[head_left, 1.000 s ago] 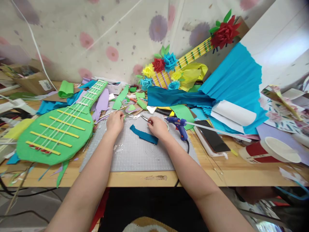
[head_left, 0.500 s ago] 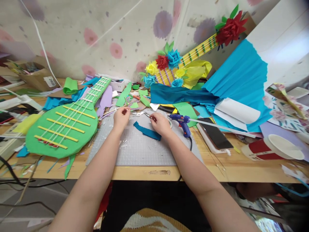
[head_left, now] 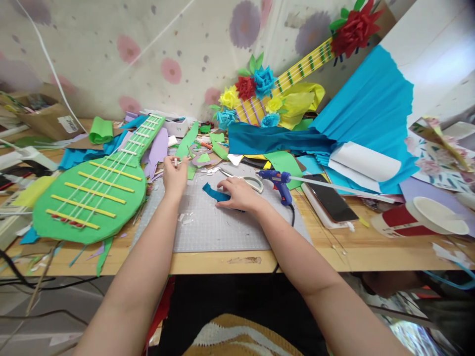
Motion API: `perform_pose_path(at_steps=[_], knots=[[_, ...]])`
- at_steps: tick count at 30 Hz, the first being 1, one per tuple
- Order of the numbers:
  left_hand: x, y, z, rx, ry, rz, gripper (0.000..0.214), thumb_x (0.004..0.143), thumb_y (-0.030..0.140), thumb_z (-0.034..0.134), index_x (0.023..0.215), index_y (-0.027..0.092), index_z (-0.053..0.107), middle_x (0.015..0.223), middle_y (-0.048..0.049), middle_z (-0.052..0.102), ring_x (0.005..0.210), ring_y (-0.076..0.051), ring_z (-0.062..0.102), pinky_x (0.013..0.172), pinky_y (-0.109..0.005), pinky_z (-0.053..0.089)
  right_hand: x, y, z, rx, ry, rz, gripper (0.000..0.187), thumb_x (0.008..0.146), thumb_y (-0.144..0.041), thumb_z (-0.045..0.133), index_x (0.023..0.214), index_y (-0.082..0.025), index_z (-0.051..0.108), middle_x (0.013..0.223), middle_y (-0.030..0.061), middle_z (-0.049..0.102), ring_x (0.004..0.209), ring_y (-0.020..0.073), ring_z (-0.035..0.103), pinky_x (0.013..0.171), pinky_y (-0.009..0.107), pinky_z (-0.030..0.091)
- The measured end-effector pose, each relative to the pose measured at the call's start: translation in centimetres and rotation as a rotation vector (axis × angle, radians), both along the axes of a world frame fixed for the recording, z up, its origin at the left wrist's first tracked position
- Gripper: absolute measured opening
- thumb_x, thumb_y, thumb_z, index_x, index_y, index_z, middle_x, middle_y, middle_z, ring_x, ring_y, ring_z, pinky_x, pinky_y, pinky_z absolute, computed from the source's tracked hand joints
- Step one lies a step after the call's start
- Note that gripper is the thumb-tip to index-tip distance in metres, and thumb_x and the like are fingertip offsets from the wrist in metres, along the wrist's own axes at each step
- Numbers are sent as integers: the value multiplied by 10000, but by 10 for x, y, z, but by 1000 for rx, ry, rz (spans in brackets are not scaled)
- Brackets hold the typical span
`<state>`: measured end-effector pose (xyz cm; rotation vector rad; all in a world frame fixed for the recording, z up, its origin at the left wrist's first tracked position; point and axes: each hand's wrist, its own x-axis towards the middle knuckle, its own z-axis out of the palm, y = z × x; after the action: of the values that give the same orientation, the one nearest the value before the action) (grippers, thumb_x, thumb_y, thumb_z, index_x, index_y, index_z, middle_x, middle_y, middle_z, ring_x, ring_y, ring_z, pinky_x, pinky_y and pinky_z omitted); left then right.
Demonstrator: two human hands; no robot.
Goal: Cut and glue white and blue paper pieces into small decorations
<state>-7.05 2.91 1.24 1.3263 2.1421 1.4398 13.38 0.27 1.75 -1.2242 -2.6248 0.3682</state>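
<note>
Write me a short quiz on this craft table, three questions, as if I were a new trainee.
1. True or false: the fingers of the right hand are at the dark blue strip on the gray mat.

2. Which tool lies just to the right of the scissors, as seen in the picture?

3. How many yellow bars cross the round body of the green instrument?
a) three
b) five
c) eight

Key:
1. True.
2. The blue glue gun.
3. b) five.
</note>
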Motion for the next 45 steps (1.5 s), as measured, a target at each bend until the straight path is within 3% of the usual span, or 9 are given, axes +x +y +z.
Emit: perform_pose_path(at_steps=[5,9,13,20,25,30,36,39,45], knots=[[16,-20,18,-410,436,-404,417,672,587,524,865,224,597,750,-25,604,703,-189,559,620,-271,371,3,-2,3,-22,-20,45,603,622,-496,682,1122,-194,530,1068,100,561,981,244,505,825,350,361],[21,-22,15,-547,559,-480,392,642,550,555,844,219,615,806,-48,637,739,-207,569,606,-266,354,2,-1,2,-32,-7,26,484,654,-422,660,1065,-189,555,1023,86,580,940,226,515,800,334,365],[17,-17,10,-589,516,-546,252,661,432,550,752,208,620,713,-28,622,643,-170,541,563,-257,331,1,2,-1,-15,51,8,329,677,-274,608,993,-186,577,910,55,615,873,199,527,774,313,367],[4,-13,16,-559,466,-416,219,661,387,537,754,202,607,637,-8,571,589,-157,505,512,-251,286,7,13,-8,-146,307,-106,307,706,-149,473,991,-207,572,845,9,612,738,124,538,671,247,389],[-4,-12,15,-504,438,-371,201,646,378,568,742,205,602,654,-3,584,623,-164,528,515,-254,292,8,17,-14,-129,372,-49,275,706,-158,471,945,-222,592,842,4,572,735,117,523,690,252,405],[-5,-11,16,-470,430,-341,189,653,359,563,758,208,603,666,-5,594,635,-172,544,533,-261,317,7,14,-13,-77,525,-99,173,675,-147,472,821,-194,551,932,26,507,748,114,510,665,255,435],[-18,-12,23,-371,423,-44,211,687,356,528,817,214,612,747,-46,627,757,-220,577,635,-293,388,8,15,-7,-29,771,-38,150,635,-95,445,735,-195,496,946,38,452,876,138,496,664,247,464],[-28,-13,26,-327,396,65,214,712,359,509,841,214,599,809,-62,631,812,-241,580,686,-326,408,11,15,-6,-49,710,-1,137,628,-99,458,726,-193,484,941,42,452,858,142,495,682,263,461],[-37,-16,30,-301,352,137,185,726,362,510,819,216,577,828,-71,618,839,-257,576,716,-364,421,16,9,4,-6,350,57,150,621,-97,493,741,-186,507,962,51,461,936,174,463,818,309,394]])
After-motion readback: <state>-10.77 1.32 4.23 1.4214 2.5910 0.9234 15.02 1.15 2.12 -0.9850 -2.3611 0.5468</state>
